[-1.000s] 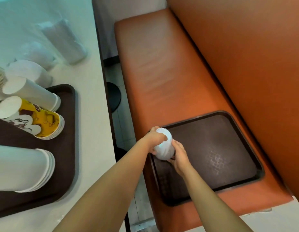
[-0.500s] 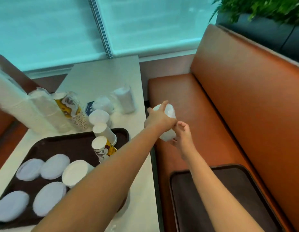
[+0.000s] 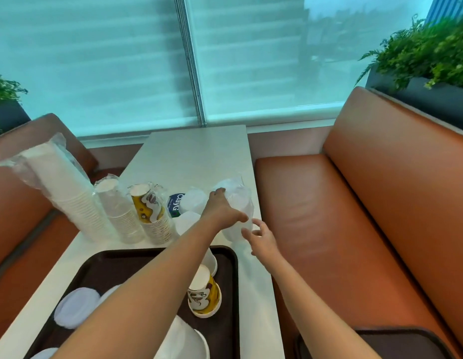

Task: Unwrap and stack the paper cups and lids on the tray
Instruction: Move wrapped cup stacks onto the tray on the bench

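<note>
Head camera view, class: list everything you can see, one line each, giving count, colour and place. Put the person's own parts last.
Table: one, white, centre, between the benches.
Tray: one, dark brown, on the table's near end.
Second tray: one, dark, on the right bench, bottom corner.
Wrapped cup stacks: three, two white and one yellow-patterned, left of the table.
Patterned cup: one, yellow and white, upside down on the tray.
Lids: several, white, flat on the tray; count unclear.
Wrapped lid bundle: one, white, on the table's right edge.
Benches: two, orange-brown, either side.
Plants: two, green, behind the benches.
Left hand: grips the lid bundle.
Right hand: fingers loose, at the bundle's near end.
</note>
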`<state>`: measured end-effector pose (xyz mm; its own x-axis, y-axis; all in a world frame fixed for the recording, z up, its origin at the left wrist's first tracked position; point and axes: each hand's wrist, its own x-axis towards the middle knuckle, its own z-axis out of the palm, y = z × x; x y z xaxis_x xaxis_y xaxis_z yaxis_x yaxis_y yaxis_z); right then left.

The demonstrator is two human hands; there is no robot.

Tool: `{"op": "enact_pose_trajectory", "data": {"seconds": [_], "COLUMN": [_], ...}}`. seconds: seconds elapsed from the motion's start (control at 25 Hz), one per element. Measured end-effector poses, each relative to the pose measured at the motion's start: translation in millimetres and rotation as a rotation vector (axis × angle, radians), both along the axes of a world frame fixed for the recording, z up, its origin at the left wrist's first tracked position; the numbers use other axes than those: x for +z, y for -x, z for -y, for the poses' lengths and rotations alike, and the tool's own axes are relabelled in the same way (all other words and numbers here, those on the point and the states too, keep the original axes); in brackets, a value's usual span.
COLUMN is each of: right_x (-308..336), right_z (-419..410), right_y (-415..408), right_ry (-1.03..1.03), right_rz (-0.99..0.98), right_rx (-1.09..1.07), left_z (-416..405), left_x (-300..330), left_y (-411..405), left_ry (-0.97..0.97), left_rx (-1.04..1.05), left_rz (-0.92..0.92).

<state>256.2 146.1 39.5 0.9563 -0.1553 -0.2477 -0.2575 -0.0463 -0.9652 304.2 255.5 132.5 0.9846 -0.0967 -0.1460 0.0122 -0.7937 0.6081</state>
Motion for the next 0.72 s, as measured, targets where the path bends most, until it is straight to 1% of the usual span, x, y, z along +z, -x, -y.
{"op": "enact_pose_trajectory", "data": {"seconds": [0.16,0.28,0.36,0.56,0.72], "right_x": [-19.9,-33.1,-40.3,-48.1,-45.4], "right_z": [-10.9,-14.7,-17.0,-17.5,-17.0], "right_y": [-21.7,-33.6,-39.9,-47.0,-43.7], "right_ry": [0.089,0.148,0.173,0.184,0.198], "right_rz": [-0.036,-0.046,-0.053,-0.055,-0.07], "right_rx": [-0.001,0.016,0.008,-0.017,-0.012], "left_z": [-9.7,-11.6,-11.5,-10.2,-10.7], "left_x": [-23.8,-38.5,-47.1,-55.4,-55.8], "left_y": [-22.6,-36.3,-41.3,-47.0,-39.6], "left_ry": [-0.005,0.065,0.079,0.088,0.047], "left_rx": [0.002,0.047,0.058,0.079,0.083], "left_rz": [-0.05,-0.109,-0.117,-0.108,-0.12]}}
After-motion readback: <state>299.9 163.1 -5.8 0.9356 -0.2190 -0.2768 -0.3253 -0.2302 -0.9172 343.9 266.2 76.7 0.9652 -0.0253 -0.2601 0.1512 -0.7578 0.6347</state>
